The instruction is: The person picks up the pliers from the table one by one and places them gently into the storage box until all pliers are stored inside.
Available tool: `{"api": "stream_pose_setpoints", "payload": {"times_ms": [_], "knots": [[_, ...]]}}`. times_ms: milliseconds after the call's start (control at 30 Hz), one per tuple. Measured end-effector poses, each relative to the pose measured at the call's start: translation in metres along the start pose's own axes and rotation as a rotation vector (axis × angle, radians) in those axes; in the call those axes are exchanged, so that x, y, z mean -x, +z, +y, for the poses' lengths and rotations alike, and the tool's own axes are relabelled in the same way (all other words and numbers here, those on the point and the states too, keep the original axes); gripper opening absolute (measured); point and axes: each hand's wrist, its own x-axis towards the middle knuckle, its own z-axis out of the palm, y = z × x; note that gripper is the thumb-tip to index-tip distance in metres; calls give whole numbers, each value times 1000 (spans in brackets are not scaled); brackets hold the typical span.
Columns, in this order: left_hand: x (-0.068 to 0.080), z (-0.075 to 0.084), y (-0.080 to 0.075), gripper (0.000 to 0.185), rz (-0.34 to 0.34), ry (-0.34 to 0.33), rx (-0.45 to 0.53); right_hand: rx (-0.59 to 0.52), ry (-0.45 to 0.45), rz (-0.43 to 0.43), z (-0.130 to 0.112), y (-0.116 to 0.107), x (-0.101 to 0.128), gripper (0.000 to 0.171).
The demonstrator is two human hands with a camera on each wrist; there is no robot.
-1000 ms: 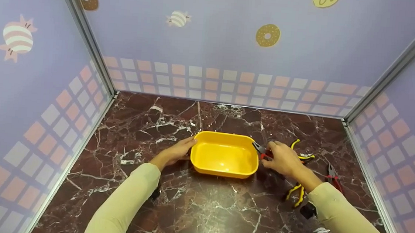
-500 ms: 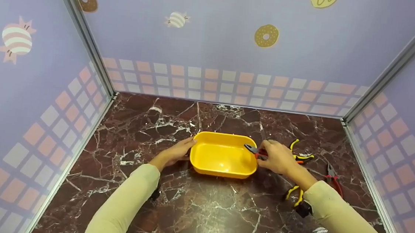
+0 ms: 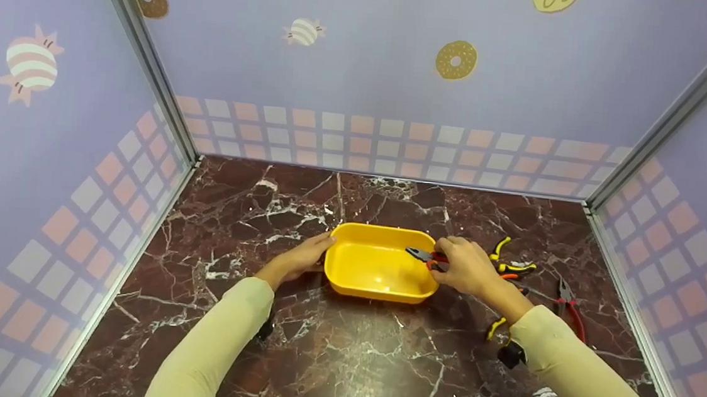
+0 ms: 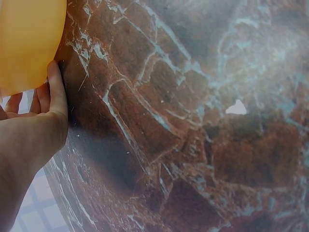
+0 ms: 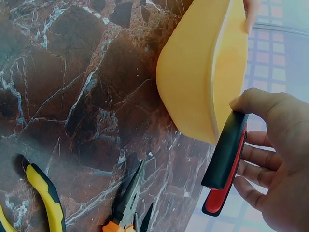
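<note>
A yellow rectangular bin (image 3: 379, 267) stands upright in the middle of the table. My left hand (image 3: 299, 258) rests against its left end, fingers along the outer wall in the left wrist view. My right hand (image 3: 465, 265) grips a pair of combination pliers (image 3: 420, 255) over the bin's right rim, their metal nose hanging above the bin floor. In the right wrist view the black and red plier handles (image 5: 226, 159) lie between thumb and fingers. No other object shows inside the bin.
Right of the bin lie yellow-and-black handled pliers (image 3: 517, 268), another yellow-handled tool (image 3: 495, 328) partly hidden by my right arm, and red-handled long-nose pliers (image 3: 565, 297). Orange-handled long-nose pliers (image 5: 129, 200) lie among them. Patterned walls (image 3: 362, 85) enclose the marble-look table (image 3: 340, 361).
My right hand has moved left with the combination pliers, carrying their nose from the bin's right rim further over its inside. The left hand and the bin have stayed in place.
</note>
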Motion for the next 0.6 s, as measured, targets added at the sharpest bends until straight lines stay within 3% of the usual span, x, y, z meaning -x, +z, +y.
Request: {"api": "stream_pose_setpoints", "payload": {"times_ms": [600], "knots": [[-4,4,-2,59,3,-40,3,38,-40,-2,-10,-2,-9,40]]}}
